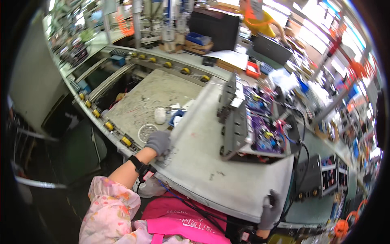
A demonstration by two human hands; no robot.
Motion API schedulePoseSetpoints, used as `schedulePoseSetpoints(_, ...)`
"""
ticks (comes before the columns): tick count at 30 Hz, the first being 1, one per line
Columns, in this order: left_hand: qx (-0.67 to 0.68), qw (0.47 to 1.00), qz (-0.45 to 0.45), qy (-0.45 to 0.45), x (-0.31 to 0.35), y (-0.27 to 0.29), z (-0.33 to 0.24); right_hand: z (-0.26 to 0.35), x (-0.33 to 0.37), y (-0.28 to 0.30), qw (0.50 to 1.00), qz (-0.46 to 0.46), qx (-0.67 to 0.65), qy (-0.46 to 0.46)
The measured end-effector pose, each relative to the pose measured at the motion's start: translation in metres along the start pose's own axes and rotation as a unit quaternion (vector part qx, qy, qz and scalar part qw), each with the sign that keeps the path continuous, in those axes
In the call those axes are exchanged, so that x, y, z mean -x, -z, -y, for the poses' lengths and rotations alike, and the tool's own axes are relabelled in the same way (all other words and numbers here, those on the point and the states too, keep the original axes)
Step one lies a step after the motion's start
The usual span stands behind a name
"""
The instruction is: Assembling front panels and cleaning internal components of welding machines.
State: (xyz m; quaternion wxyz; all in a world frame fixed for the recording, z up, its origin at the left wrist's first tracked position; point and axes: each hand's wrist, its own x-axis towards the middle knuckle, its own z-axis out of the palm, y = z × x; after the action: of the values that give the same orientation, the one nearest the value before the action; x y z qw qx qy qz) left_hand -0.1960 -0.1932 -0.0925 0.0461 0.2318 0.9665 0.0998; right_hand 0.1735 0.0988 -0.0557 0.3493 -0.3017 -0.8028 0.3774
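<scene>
My left hand (158, 143), in a grey glove, is at the left edge of the pale work board (195, 150), right beside a round white dish (147, 132) of small metal parts. Its fingers are bent and pressed together; whatever they pinch is hidden. Tiny loose pieces (165, 157) lie on the board just below it. My right hand (269, 211), gloved too, is at the board's near right edge, thumb and fingers apart around a dark gap. Ahead of it stands an opened dark metal housing (235, 136) with purple circuit boards (264, 132) and wires.
A white tub (160, 116) and a blue box (176, 118) stand beyond the dish. Yellow rollers (126, 140) line the conveyor frame. Black cables (305, 158) hang at the right, near more dark units (321, 175). Another person (260, 22) is at the far side.
</scene>
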Motion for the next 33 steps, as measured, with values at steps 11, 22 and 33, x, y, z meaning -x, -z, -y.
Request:
schedulePoseSetpoints(11, 0.117, 0.99, 0.031, -0.075, -0.108, 0.012, 0.022, -0.008, -0.015, -0.105, 0.99, 0.132, -0.043, 0.02)
schedulePoseSetpoints(22, 0.051, 0.998, -0.008, -0.023, -0.11, 0.022, 0.012, -0.007, -0.013, -0.113, 0.988, 0.114, 0.052, 0.094)
schedulePoseSetpoints(33, -0.043, 0.849, -0.358, -0.387, 0.055, 0.078, -0.074, 0.105, -0.046, -0.095, 0.951, 0.261, -0.162, 0.033)
